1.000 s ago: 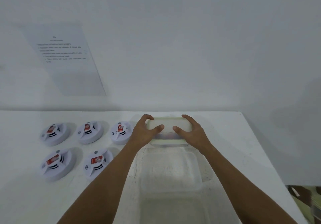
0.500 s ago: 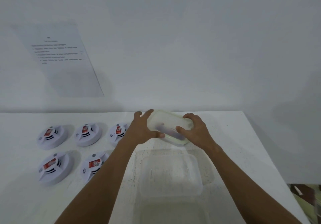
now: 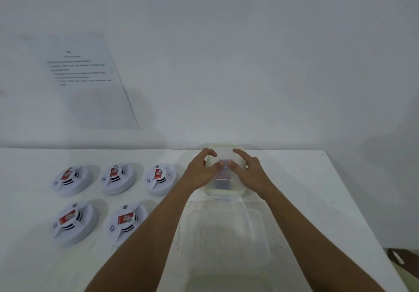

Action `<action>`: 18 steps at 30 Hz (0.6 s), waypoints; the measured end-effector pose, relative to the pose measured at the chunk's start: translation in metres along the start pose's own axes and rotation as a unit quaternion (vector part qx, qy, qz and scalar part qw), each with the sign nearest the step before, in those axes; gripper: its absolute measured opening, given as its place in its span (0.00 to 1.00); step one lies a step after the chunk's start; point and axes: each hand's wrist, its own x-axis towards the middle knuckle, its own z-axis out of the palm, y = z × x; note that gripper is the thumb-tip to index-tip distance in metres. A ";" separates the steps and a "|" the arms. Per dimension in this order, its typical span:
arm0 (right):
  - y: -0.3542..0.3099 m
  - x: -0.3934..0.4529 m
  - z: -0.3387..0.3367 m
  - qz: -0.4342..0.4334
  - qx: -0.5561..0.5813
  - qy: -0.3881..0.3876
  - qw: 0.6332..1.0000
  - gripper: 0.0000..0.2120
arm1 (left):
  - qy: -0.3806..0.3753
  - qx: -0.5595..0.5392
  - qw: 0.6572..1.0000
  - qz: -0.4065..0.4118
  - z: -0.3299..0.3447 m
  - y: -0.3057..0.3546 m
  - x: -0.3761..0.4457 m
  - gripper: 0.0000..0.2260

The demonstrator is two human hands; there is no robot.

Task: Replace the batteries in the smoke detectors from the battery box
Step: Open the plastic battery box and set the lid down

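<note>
Small translucent plastic battery box [image 3: 226, 187] with pale greenish rim sits on the white table [image 3: 317, 201] at its far edge, near the wall. Left hand [image 3: 200, 171] rests on the box's left side, right hand [image 3: 250, 172] on its right; both hands lie over the top, fingers curled, thumbs and forefingers meeting mid-box around a small dark item, grip not fully clear. Contents blurred: reddish and bluish shapes show through the plastic, not identifiable. Just nearer the person, a larger clear plastic container [image 3: 226, 235], hazy, its near end cut off by the frame. Five round white smoke detectors [image 3: 116, 178] with red labels lie left of the left forearm, three in the back row, two in front. A printed paper sheet [image 3: 84, 81] hangs on the pale wall, text unreadable.
</note>
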 end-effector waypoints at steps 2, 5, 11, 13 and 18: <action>0.001 0.001 -0.002 -0.013 0.019 -0.018 1.000 0.26 | -0.015 -0.036 0.999 -0.006 -0.001 0.001 -0.001 0.12; -0.001 0.000 -0.002 -0.025 0.053 -0.042 0.997 0.21 | -0.033 -0.112 0.993 -0.029 -0.001 -0.006 -0.001 0.13; -0.002 0.001 0.000 -0.024 0.084 -0.054 0.995 0.18 | -0.003 -0.155 0.988 -0.012 0.003 -0.013 -0.001 0.12; -0.002 0.003 0.000 -0.027 0.081 -0.058 0.995 0.19 | 0.033 -0.138 0.990 0.001 0.002 -0.012 0.000 0.11; -0.004 0.004 0.001 -0.035 0.074 -0.042 0.996 0.19 | 0.026 -0.119 0.993 -0.003 -0.004 -0.011 0.001 0.13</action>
